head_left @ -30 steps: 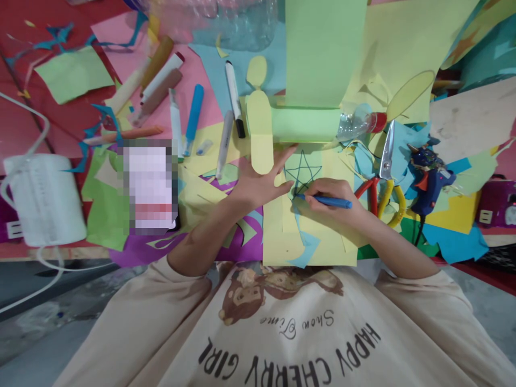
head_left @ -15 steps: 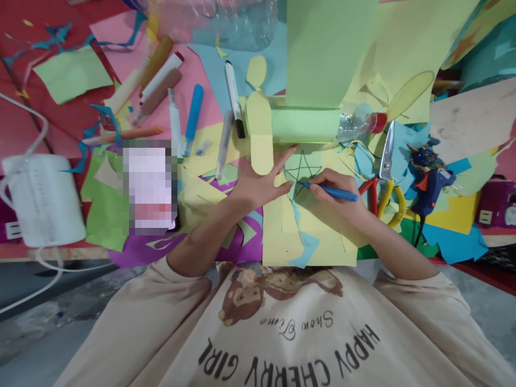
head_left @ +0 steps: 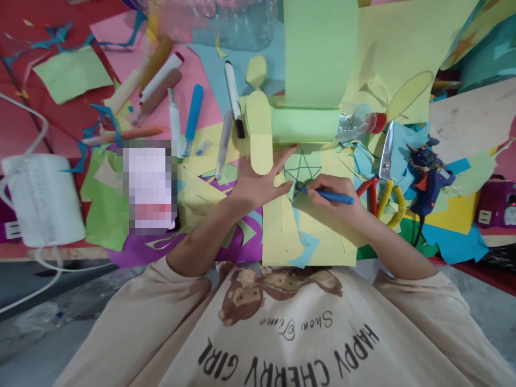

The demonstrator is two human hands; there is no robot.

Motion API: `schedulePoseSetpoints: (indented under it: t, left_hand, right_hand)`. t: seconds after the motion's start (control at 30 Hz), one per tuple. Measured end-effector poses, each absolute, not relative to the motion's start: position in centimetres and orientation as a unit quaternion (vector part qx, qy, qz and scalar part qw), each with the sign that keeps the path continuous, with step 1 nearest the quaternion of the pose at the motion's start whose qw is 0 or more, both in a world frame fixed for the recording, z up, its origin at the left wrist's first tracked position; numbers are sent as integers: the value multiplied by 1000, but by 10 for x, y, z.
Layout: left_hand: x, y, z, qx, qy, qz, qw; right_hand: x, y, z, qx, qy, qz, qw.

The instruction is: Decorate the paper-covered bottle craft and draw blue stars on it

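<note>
A yellow paper sheet (head_left: 322,236) lies in front of me with a blue five-pointed star (head_left: 303,171) drawn near its top. My right hand (head_left: 336,201) grips a blue marker (head_left: 328,196), its tip touching the paper at the star's lower left. My left hand (head_left: 262,183) lies flat with fingers spread on the sheet's left edge, just beside the star.
Several markers (head_left: 192,118) lie at the back left on pink and blue paper. Scissors (head_left: 382,177) with red and yellow handles and a blue glue gun (head_left: 429,183) sit to the right. A green paper roll (head_left: 306,123), a plastic bottle (head_left: 358,122) and a white spool (head_left: 42,199) surround the sheet.
The marker tip moved along the star's lower left part, up and then slightly back down. My left hand has stayed in place.
</note>
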State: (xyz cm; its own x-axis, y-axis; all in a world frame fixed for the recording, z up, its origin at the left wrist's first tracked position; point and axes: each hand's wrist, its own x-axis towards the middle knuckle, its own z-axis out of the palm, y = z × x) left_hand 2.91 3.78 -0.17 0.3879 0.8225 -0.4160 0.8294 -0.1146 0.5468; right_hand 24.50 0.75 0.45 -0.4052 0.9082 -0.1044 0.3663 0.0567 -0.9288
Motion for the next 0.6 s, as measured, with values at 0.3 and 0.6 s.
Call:
schedulePoseSetpoints:
  t: [0.3,0.6]
  left_hand:
    - [30,37,-1,745,554,-12,371]
    - [30,38,0,745,559,-16,363]
  right_hand:
    - [246,6,5,-449,-699,495,254]
    - [246,8,7,-528,-589,511,337]
